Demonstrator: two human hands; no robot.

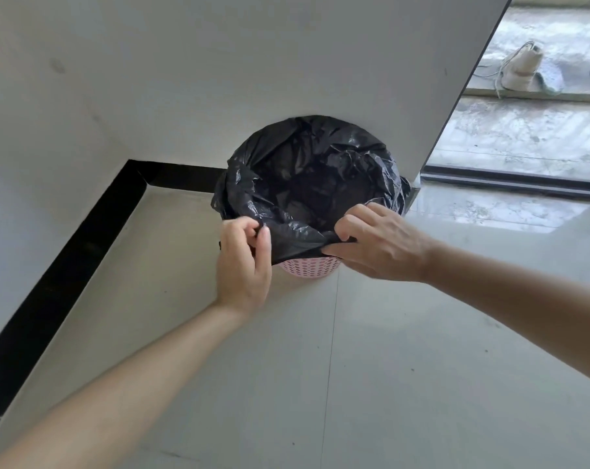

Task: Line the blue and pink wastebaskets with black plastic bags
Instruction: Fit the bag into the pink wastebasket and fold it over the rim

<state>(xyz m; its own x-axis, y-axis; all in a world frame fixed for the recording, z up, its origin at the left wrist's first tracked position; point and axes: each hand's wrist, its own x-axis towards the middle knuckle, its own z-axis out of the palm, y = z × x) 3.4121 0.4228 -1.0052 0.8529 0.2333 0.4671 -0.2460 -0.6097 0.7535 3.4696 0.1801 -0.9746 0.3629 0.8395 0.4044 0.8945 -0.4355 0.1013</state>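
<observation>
Item: pink basket point(309, 268), perforated, stood at centre of the frame on a pale tiled floor point(422, 333), against the foot of a white wall point(219, 62). Only a small strip of its near side showed, below the bag's edge.

Item: black bag point(307, 184), crinkled and glossy, lay open inside the basket, its mouth folded outward over the rim along the far, left and right sides. The near edge was drawn taut between the two hands.

Item: left hand point(244, 262), at centre left, fingers curled closed, thumb and forefinger pinching the bag's near-left edge.

Item: right hand point(378, 242), at centre right, fingers bent and closed on the bag's near-right edge, palm down over the basket's rim.

Item: black skirting point(67, 258), ran from lower left up to the basket.

Item: sliding-door track point(510, 179), dark, at right of the frame, with a weathered outdoor surface beyond.

Item: pale shoe point(520, 67), with loose laces, at upper right outside.
</observation>
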